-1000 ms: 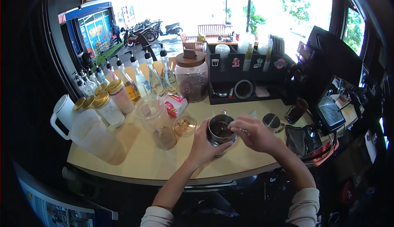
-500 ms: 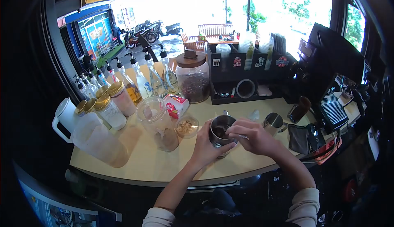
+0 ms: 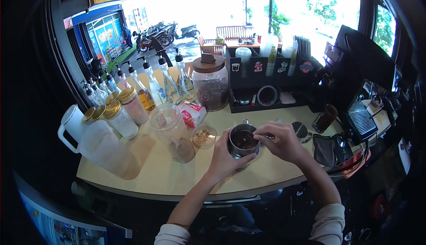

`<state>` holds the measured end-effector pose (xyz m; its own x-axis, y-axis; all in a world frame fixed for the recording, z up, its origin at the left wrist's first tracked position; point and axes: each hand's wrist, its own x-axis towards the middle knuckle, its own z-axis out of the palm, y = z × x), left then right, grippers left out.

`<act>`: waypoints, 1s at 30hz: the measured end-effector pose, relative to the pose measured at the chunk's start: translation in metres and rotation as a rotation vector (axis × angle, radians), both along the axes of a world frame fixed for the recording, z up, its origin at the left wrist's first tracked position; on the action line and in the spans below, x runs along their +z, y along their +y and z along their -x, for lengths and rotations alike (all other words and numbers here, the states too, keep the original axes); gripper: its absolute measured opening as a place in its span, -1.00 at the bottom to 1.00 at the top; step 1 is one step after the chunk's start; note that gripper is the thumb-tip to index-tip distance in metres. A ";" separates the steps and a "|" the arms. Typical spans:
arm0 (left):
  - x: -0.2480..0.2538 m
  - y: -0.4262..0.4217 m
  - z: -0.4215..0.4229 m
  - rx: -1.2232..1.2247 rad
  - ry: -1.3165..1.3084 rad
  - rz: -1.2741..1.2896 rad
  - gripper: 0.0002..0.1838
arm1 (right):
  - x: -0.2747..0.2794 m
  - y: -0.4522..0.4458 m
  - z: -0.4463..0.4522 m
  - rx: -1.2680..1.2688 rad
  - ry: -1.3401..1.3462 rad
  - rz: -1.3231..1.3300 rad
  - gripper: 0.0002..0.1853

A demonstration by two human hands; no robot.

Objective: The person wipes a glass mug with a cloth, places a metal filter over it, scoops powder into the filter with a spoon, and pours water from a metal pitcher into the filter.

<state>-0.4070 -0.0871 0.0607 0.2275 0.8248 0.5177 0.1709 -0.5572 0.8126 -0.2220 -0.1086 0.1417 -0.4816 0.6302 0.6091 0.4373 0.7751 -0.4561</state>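
A steel milk pitcher with dark liquid inside stands near the counter's middle. Around its left side wraps my left hand, thumb across the front. Over the rim, my right hand pinches a thin metal spoon whose lower end dips into the pitcher; the bowl of the spoon is hidden. To the left sits a small glass dish of light brown bits, beside an open clear jar with powder at its bottom. A second steel pitcher stands partly behind my right hand.
Gold-lidded jars and an empty-looking plastic pitcher are at the left. Pump bottles line the back edge by a wood-lidded bean jar. A black cup organizer and an espresso machine stand right.
My right hand has shifted slightly right and up with the spoon, showing more of the liquid in the pitcher. My left hand keeps its hold.
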 end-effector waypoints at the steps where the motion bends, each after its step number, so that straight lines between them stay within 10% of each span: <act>1: 0.000 0.000 0.000 -0.008 0.001 0.002 -0.15 | 0.004 -0.006 0.000 -0.056 0.014 0.018 -0.86; 30: 0.001 -0.002 0.000 -0.025 -0.013 0.001 -0.14 | 0.007 -0.011 -0.009 -0.080 -0.075 0.055 -0.87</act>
